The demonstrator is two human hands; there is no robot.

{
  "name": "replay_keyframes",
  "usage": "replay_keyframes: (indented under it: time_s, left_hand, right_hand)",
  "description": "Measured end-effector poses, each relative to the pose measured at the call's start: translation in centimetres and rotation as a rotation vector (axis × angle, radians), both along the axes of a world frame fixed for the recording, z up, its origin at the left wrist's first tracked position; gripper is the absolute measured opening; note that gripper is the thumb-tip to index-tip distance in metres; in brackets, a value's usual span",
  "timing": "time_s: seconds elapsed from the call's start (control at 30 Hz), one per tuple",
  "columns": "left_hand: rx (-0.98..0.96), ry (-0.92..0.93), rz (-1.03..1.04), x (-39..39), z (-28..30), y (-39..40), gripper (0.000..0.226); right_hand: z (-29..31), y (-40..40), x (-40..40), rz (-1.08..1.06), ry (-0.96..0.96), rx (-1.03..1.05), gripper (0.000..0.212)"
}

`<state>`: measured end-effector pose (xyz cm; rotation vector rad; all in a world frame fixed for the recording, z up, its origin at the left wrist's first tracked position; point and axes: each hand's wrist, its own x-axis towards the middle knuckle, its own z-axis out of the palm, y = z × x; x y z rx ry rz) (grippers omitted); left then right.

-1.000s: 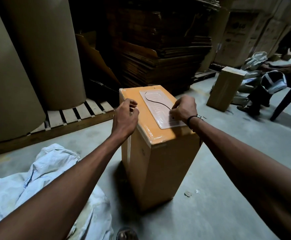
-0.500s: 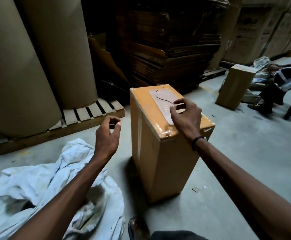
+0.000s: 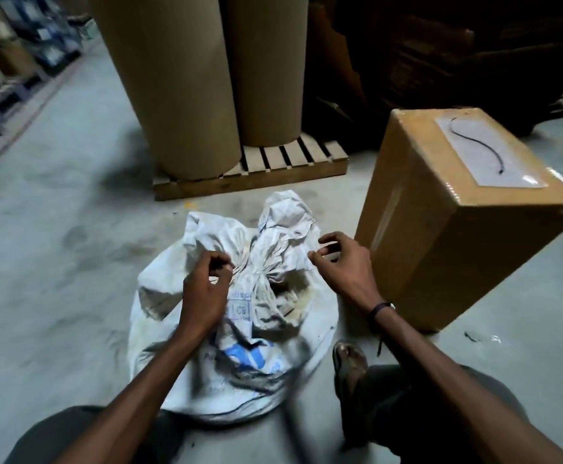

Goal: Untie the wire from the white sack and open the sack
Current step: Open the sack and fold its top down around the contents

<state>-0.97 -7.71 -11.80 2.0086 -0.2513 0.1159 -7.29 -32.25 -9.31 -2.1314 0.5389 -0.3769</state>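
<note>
On the concrete floor [image 3: 56, 229], just in front of the person's knees, the white sack [image 3: 240, 329] is sitting with its crumpled mouth gathered upward. Over the sack's bunched neck, the left hand [image 3: 203, 293] is hovering with its fingers curled in toward the thumb, pinching at the fabric near the gathered folds; whether anything thin lies between the fingertips is too blurred to tell. To the right of the sack's neck, the right hand [image 3: 343, 262] is hanging with its fingers loosely bent and its grip on nothing, the fingertips just beside the sack's upper edge. A dark band is circling the right wrist.

Right of the sack, a taped cardboard box [image 3: 457, 229] is standing tilted in view, and on the pale label on its top face a dark wire [image 3: 477, 142] is lying in a loose S-curve, well apart from the sack. Beyond the sack, a wooden pallet [image 3: 273, 162] is carrying two tall brown paper rolls [image 3: 179, 78]. Near the sack's lower right side, a sandalled foot [image 3: 348, 363] is resting on the floor.
</note>
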Motion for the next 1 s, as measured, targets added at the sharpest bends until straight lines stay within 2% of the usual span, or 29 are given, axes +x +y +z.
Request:
replay_keyframes:
  time_s: [0.2,0.33,0.47,0.6,0.67,0.87,1.0]
  left_hand:
    - [0.063,0.078,0.014,4.0,-0.6,1.1,0.015]
    - [0.125,0.089,-0.033,6.2,-1.4,0.9,0.024]
    - [0.17,0.042,-0.083,6.8,-1.1,0.2,0.029]
    - [0.212,0.067,-0.102,6.8,-1.3,0.2,0.03]
    - [0.2,0.068,-0.115,6.5,-1.1,0.4,0.03]
    - [0.192,0.049,-0.13,4.7,-0.7,1.4,0.029]
    - [0.11,0.005,-0.083,3.8,-0.4,1.9,0.036]
  right_hand:
    - [-1.5,3.7,6.4,0.028,0.127,-0.042,0.045]
    - [-2.7,5.7,10.4,0.062,0.188,-0.151,0.076]
    - [-3.5,6.2,13.0,0.005,0.21,-0.118,0.095]
    - [-4.9,6.5,13.8,-0.018,0.186,-0.151,0.098]
    - [-5.1,6.5,13.4,-0.023,0.197,-0.103,0.1]
    - [-5.4,6.6,10.9,-0.072,0.139,0.108,0.077]
    - [-3.8,7.5,8.2,-0.036,-0.051,0.22,0.067]
